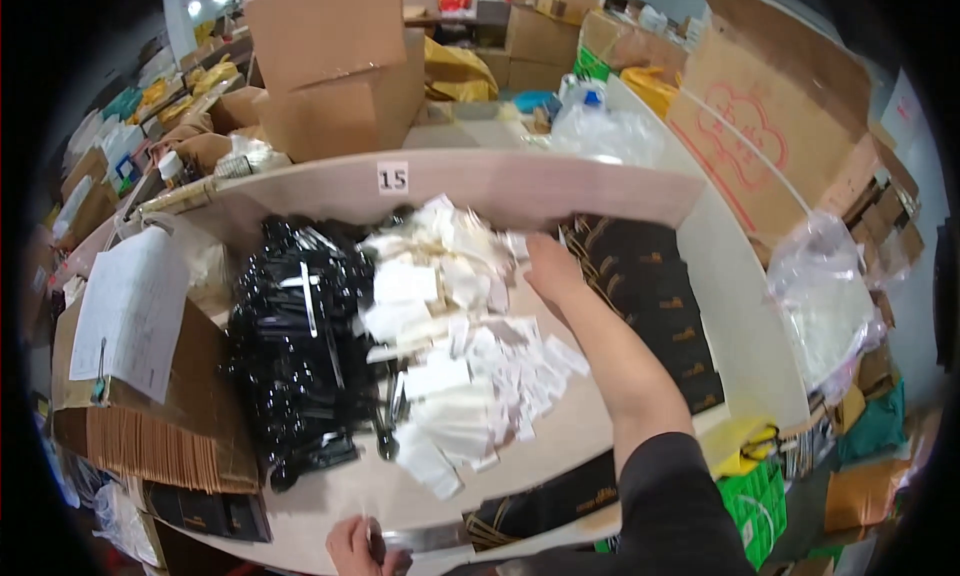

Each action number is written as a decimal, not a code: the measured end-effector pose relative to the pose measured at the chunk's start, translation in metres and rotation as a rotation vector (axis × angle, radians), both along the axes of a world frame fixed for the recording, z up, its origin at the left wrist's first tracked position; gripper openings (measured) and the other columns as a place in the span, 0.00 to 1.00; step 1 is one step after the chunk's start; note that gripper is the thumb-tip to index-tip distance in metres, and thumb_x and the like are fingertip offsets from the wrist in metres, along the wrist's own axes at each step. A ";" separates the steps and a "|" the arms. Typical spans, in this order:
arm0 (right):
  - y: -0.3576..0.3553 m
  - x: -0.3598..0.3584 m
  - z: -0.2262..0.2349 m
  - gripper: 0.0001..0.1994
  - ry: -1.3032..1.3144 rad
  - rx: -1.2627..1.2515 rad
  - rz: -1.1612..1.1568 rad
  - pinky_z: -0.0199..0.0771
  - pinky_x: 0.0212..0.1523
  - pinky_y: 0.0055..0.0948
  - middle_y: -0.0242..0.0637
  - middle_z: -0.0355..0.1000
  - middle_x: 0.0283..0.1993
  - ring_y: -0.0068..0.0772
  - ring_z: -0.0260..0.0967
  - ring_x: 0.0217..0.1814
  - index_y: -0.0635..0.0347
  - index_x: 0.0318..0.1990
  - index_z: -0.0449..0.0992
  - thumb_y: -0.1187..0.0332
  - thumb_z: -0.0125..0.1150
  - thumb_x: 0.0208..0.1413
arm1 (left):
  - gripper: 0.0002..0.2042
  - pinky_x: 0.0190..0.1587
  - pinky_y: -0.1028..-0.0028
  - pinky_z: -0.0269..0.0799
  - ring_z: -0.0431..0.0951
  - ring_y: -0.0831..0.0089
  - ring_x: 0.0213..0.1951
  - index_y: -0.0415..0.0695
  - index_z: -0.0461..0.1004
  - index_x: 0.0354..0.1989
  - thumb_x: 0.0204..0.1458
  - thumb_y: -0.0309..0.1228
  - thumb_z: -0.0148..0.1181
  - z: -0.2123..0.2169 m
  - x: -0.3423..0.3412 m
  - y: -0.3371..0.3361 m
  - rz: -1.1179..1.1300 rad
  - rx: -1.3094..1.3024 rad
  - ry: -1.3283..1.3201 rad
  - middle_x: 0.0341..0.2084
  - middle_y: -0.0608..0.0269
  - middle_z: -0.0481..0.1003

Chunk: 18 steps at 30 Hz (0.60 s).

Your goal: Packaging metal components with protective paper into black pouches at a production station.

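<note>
My right hand (552, 266) reaches to the far side of the tray-like table (640, 181). Its fingers are closed at a small white packet (515, 244), beside the heap of white napkins (440, 286) and loose white packets (520, 371). Just right of that hand lie overlapping black sleeves with gold print (655, 286). At the near edge my left hand (355, 548) has curled fingers, next to a shiny clear strip (430, 538); what they hold is hidden. Black plastic spoons (300, 346) are piled left of the napkins. Another black sleeve (545, 501) lies near my right forearm.
A carton of brown cardboard pieces (165, 446) with a written sheet (130, 306) on it stands at the left. A raised rim surrounds the table. Large cartons (330, 76) rise behind it; a green crate (755, 511) and clear plastic bag (820, 296) are at the right.
</note>
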State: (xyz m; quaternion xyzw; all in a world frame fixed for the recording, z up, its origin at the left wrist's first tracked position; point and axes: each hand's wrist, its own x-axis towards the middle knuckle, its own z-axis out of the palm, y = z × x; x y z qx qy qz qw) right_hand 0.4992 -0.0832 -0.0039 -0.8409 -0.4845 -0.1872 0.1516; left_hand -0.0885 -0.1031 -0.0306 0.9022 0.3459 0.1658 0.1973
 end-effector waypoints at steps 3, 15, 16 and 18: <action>0.026 0.046 -0.023 0.07 0.009 -0.301 -0.064 0.78 0.49 0.42 0.47 0.77 0.42 0.48 0.76 0.49 0.63 0.38 0.78 0.73 0.53 0.56 | 0.30 0.58 0.53 0.62 0.67 0.46 0.54 0.39 0.71 0.54 0.41 0.39 0.68 0.010 0.008 0.002 -0.030 -0.009 0.025 0.52 0.46 0.69; -0.060 -0.149 0.094 0.15 0.250 0.244 0.047 0.75 0.43 0.46 0.49 0.75 0.37 0.53 0.74 0.41 0.63 0.45 0.76 0.68 0.60 0.51 | 0.29 0.58 0.54 0.62 0.69 0.47 0.53 0.40 0.71 0.54 0.44 0.43 0.68 0.013 0.011 0.004 -0.017 0.023 0.004 0.51 0.48 0.70; -0.074 -0.188 0.091 0.16 0.093 0.270 0.186 0.75 0.42 0.46 0.47 0.75 0.39 0.52 0.74 0.40 0.63 0.47 0.75 0.68 0.61 0.51 | 0.29 0.58 0.54 0.62 0.69 0.47 0.54 0.40 0.71 0.54 0.45 0.42 0.68 0.014 0.011 0.004 -0.014 0.028 0.003 0.52 0.48 0.70; -0.089 -0.260 0.072 0.20 0.137 -0.089 0.224 0.75 0.43 0.45 0.45 0.75 0.42 0.51 0.74 0.43 0.64 0.53 0.73 0.66 0.61 0.52 | 0.28 0.58 0.54 0.62 0.69 0.48 0.54 0.41 0.71 0.54 0.45 0.41 0.67 0.010 0.009 0.007 -0.024 0.039 -0.005 0.52 0.49 0.70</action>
